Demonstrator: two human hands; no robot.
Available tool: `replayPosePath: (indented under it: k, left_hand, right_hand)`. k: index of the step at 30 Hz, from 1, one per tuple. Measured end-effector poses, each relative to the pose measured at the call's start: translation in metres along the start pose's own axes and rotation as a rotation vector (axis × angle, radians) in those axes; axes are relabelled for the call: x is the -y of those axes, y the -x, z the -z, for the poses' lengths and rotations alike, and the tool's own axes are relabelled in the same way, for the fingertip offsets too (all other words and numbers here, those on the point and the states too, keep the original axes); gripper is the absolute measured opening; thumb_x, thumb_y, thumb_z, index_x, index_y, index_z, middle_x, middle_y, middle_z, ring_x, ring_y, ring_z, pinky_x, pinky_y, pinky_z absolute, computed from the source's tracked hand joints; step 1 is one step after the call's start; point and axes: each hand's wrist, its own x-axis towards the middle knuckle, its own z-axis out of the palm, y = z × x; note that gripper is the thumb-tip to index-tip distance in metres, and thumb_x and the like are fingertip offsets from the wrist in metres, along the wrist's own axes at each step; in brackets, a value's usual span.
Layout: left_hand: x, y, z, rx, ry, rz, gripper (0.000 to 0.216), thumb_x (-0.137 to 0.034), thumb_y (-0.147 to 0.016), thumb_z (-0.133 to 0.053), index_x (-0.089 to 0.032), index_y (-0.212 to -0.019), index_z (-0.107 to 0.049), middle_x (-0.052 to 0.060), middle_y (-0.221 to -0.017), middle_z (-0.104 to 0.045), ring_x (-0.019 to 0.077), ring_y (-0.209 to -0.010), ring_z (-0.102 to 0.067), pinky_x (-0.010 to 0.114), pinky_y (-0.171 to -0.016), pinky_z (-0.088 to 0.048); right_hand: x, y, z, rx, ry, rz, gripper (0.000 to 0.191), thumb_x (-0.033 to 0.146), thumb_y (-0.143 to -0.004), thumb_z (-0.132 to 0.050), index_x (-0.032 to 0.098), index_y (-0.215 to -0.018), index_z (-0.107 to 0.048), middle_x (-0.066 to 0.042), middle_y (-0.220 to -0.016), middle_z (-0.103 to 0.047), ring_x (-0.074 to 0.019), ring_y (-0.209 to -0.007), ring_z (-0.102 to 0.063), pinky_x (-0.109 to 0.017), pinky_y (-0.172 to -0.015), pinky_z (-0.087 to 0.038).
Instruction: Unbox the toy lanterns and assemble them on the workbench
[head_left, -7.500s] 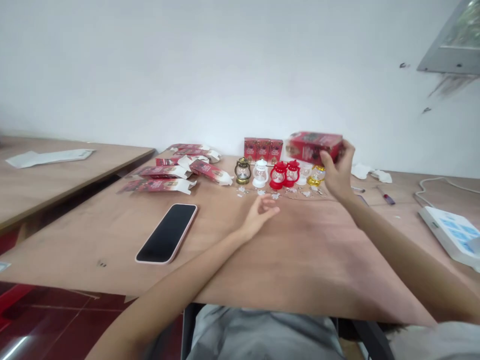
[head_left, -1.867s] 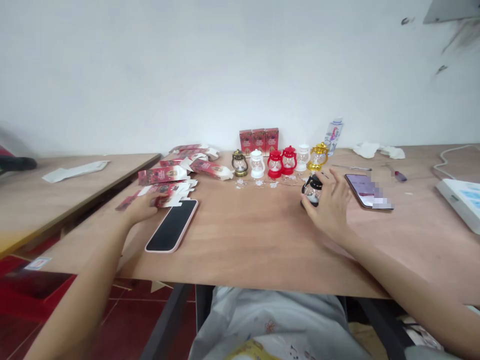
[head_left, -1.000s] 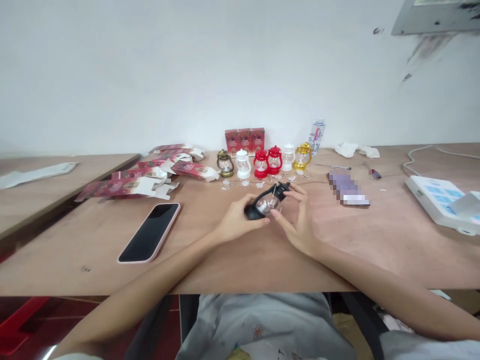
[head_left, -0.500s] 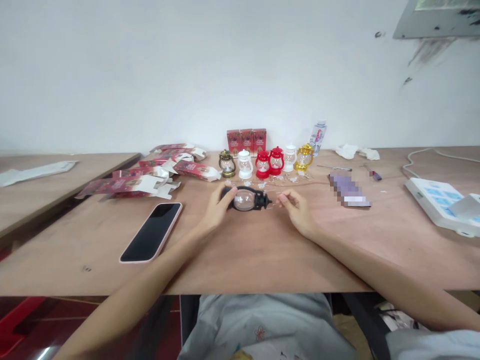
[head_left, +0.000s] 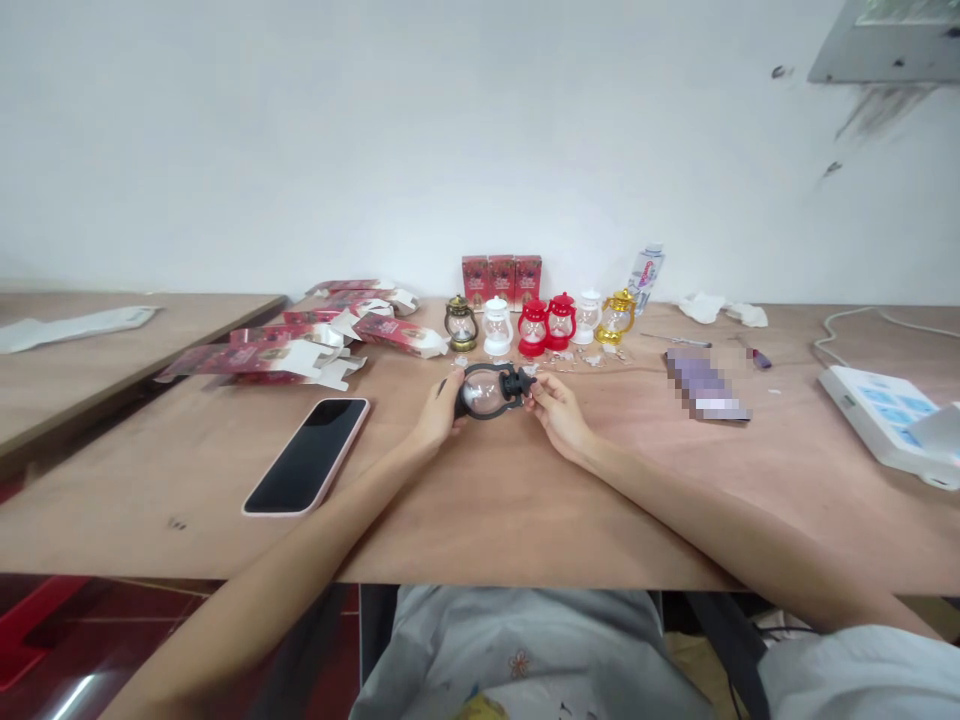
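A small black lantern [head_left: 489, 390] with a clear globe lies on its side just above the wooden table [head_left: 525, 500]. My left hand [head_left: 439, 412] grips its base end, fingers curled round it. My right hand [head_left: 553, 408] pinches the lantern's top end. Behind them stands a row of little lanterns: bronze [head_left: 460, 324], white [head_left: 496, 327], two red [head_left: 546, 324], another white [head_left: 587, 316] and gold [head_left: 616, 317]. Tiny clear parts [head_left: 577, 357] lie scattered in front of that row.
Three red boxes [head_left: 501, 279] stand at the wall. Flattened red cartons [head_left: 285, 350] lie at the left, a dark phone in a pink case [head_left: 309, 454] nearer me. A water bottle [head_left: 645, 272], a second phone [head_left: 705, 383] and a white device [head_left: 889, 418] sit right.
My right hand has come back from the side and closed on the lantern's top end. Both hands with the lantern have shifted slightly away from me.
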Motion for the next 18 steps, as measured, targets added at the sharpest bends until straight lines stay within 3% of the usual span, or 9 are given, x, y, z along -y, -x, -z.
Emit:
replayPosePath:
  k: [3, 8, 16, 18]
  left_hand:
    - [0.000, 0.001, 0.000, 0.056, 0.018, 0.021, 0.042, -0.058, -0.075, -0.053, -0.017, -0.074, -0.055, -0.004, -0.047, -0.038, 0.0070, -0.034, -0.032, 0.017, -0.032, -0.019]
    - [0.003, 0.001, -0.001, 0.117, 0.086, 0.011, 0.045, -0.062, -0.070, -0.057, -0.018, -0.068, -0.046, -0.007, -0.044, -0.034, 0.0044, -0.031, -0.028, 0.015, -0.031, -0.017]
    - [0.009, -0.002, 0.003, 0.123, 0.061, 0.117, 0.041, -0.057, -0.069, -0.058, -0.019, -0.070, -0.045, -0.009, -0.042, -0.032, 0.0039, -0.028, -0.026, 0.014, -0.031, -0.011]
    - [0.007, -0.004, 0.005, 0.072, 0.130, 0.100, 0.037, -0.054, -0.069, -0.058, -0.019, -0.070, -0.044, -0.008, -0.043, -0.034, 0.0043, -0.029, -0.028, 0.015, -0.031, -0.014]
  right_hand:
    - [0.000, -0.002, -0.001, 0.024, -0.005, -0.027, 0.039, 0.047, -0.054, -0.077, 0.021, -0.068, -0.051, 0.006, -0.060, -0.051, -0.0082, -0.056, -0.045, -0.023, -0.055, -0.038]
    - [-0.003, -0.006, -0.002, 0.043, 0.030, -0.066, 0.038, 0.046, -0.054, -0.076, 0.021, -0.068, -0.051, 0.005, -0.060, -0.050, -0.0086, -0.054, -0.042, -0.024, -0.053, -0.035]
    - [-0.010, -0.010, -0.009, -0.105, 0.139, 0.089, 0.038, 0.055, -0.060, -0.069, 0.021, -0.067, -0.052, 0.004, -0.059, -0.052, -0.0097, -0.053, -0.043, -0.024, -0.051, -0.034]
    - [-0.011, -0.011, -0.009, -0.132, 0.120, 0.079, 0.040, 0.056, -0.059, -0.069, 0.021, -0.068, -0.053, 0.004, -0.059, -0.052, -0.0094, -0.052, -0.043, -0.024, -0.051, -0.034]
